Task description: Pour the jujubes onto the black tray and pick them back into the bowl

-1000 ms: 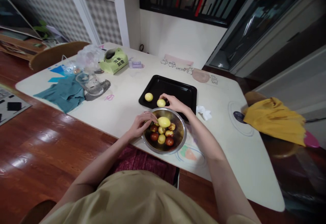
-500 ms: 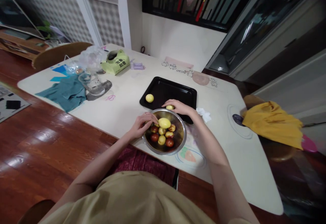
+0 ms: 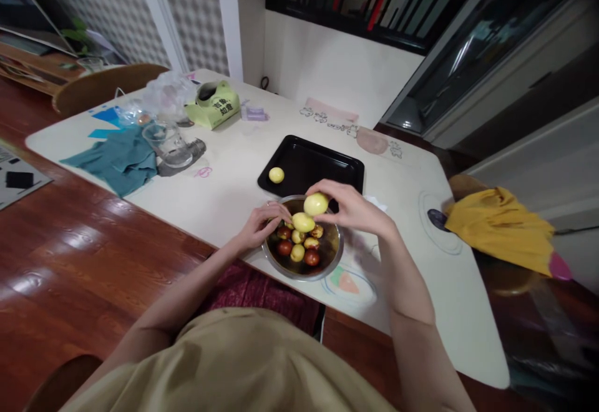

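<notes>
My right hand (image 3: pixel 349 207) pinches a smooth yellow jujube (image 3: pixel 316 204) between thumb and fingers, just above the far rim of a round metal bowl (image 3: pixel 337 256). My left hand (image 3: pixel 266 225) is over the bowl's left rim, its fingertips closed on a second yellow jujube (image 3: pixel 303 222) raised over the bowl. The two jujubes are close together, almost touching. Inside the bowl lie several more: plain yellow, mottled yellow and brown, and a dark red jujube (image 3: pixel 312 257). Behind the bowl is a black baking tray (image 3: pixel 318 161), with one yellow jujube (image 3: pixel 276 175) at its left side.
The bowl stands near the front edge of a white table (image 3: pixel 224 212). To the left are a teal cloth (image 3: pixel 116 161), a clear glass jug (image 3: pixel 168 147), plastic bags (image 3: pixel 168 95) and a green tissue box (image 3: pixel 215 106). A yellow garment (image 3: pixel 505 231) hangs over a chair at the right.
My right hand has lifted a yellow jujube from the tray's near edge and brought it back over the bowl. My left hand stays with its jujube over the bowl. The view has shifted slightly.
</notes>
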`<state>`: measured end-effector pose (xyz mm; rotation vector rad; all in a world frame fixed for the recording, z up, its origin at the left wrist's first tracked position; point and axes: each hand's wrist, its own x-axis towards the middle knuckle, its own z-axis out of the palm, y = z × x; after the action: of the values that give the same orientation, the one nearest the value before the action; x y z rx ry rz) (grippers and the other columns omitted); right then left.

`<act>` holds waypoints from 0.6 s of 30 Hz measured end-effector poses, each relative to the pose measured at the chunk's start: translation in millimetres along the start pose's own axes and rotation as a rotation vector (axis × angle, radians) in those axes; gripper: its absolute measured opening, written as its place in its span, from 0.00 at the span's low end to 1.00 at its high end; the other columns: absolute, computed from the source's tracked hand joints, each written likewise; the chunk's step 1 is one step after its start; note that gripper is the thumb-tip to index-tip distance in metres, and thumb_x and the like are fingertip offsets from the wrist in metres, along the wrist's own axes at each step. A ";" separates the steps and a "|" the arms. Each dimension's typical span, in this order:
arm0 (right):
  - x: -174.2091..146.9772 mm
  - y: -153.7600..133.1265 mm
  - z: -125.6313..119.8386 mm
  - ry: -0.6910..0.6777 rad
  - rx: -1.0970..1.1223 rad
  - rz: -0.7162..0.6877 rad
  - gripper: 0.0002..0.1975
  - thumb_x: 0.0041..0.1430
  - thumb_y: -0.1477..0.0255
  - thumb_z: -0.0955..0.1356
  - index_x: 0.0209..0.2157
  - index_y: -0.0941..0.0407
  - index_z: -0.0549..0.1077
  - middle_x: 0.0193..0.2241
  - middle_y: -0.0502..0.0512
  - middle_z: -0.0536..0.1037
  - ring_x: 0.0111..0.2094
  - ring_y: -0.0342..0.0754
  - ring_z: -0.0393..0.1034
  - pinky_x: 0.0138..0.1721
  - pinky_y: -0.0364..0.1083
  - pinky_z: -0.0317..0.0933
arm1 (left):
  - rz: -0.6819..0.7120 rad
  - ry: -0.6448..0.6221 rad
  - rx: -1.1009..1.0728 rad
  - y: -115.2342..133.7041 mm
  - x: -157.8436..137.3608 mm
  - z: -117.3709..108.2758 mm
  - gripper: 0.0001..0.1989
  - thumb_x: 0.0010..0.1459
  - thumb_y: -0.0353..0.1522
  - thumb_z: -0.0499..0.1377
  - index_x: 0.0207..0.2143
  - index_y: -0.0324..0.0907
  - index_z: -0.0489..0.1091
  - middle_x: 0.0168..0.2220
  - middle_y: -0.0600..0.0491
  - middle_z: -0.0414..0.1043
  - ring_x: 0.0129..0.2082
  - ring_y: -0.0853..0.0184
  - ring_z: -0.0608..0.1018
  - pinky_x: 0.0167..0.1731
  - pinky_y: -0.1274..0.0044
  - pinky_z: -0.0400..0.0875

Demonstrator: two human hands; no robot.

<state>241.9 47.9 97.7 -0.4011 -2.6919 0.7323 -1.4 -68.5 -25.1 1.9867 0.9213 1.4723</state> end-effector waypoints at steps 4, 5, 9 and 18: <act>-1.4 -37.0 19.6 -0.257 0.011 -0.058 0.16 0.62 0.71 0.76 0.51 0.51 0.75 0.49 0.56 0.80 0.49 0.54 0.76 0.50 0.50 0.70 | 0.032 0.085 0.049 -0.7 -3.6 1.4 0.18 0.77 0.38 0.51 0.41 0.41 0.78 0.39 0.45 0.82 0.43 0.59 0.82 0.50 0.64 0.74; -0.5 -41.0 25.8 -0.298 -0.002 -0.069 0.16 0.62 0.73 0.76 0.51 0.51 0.75 0.49 0.56 0.80 0.50 0.55 0.76 0.50 0.51 0.70 | 0.040 0.112 0.068 -1.3 -4.7 1.7 0.18 0.77 0.38 0.51 0.40 0.41 0.78 0.38 0.45 0.82 0.43 0.59 0.82 0.49 0.64 0.73; 4.7 -44.7 44.8 -0.387 -0.074 -0.120 0.19 0.59 0.79 0.76 0.50 0.53 0.76 0.48 0.58 0.81 0.52 0.57 0.75 0.53 0.52 0.69 | 0.047 0.159 0.114 -3.3 -6.9 2.0 0.18 0.77 0.38 0.51 0.40 0.41 0.77 0.37 0.46 0.82 0.41 0.60 0.82 0.47 0.65 0.74; 6.9 -38.9 47.9 -0.362 -0.063 -0.108 0.18 0.61 0.82 0.73 0.52 0.55 0.78 0.53 0.61 0.81 0.59 0.58 0.74 0.63 0.56 0.67 | 0.058 0.167 0.114 -4.9 -6.7 3.0 0.16 0.76 0.35 0.52 0.39 0.41 0.77 0.37 0.47 0.81 0.40 0.61 0.82 0.46 0.66 0.73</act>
<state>210.5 -2.9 80.8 -0.1455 -3.0513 0.7513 -0.9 -70.4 -33.7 2.0097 1.0460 1.6729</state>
